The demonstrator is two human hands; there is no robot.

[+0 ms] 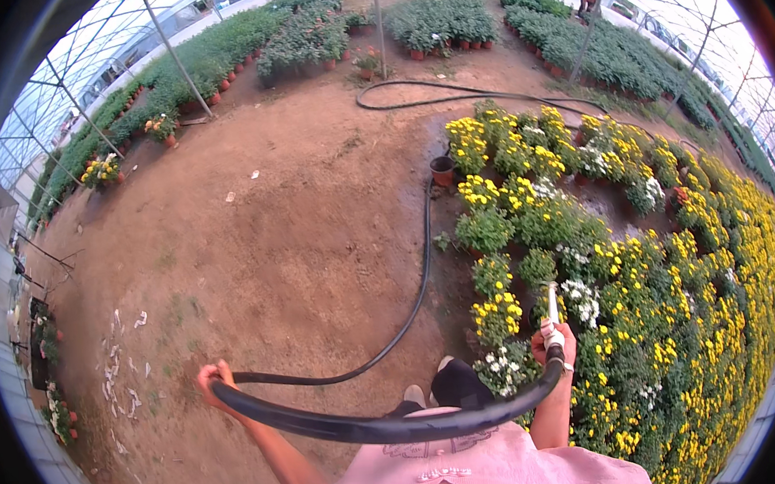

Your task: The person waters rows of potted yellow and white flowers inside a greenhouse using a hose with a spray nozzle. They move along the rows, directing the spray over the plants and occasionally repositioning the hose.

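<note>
A thick black rubber hose bows across in front of my body from one hand to the other. At the left, my left hand is closed around a bend of it. My right hand grips the hose's end at a white nozzle, which points away from me over potted yellow and white chrysanthemums. Whether water leaves the nozzle, I cannot tell. From my left hand the hose runs over the soil and up past a brown plastic pot at the edge of the flowers.
Bare brown soil with white scraps lies to my left. Dense yellow flowers fill the right side. More hose loops on the ground ahead, near a metal post. Rows of green potted plants stand beyond; a person bends at the far right.
</note>
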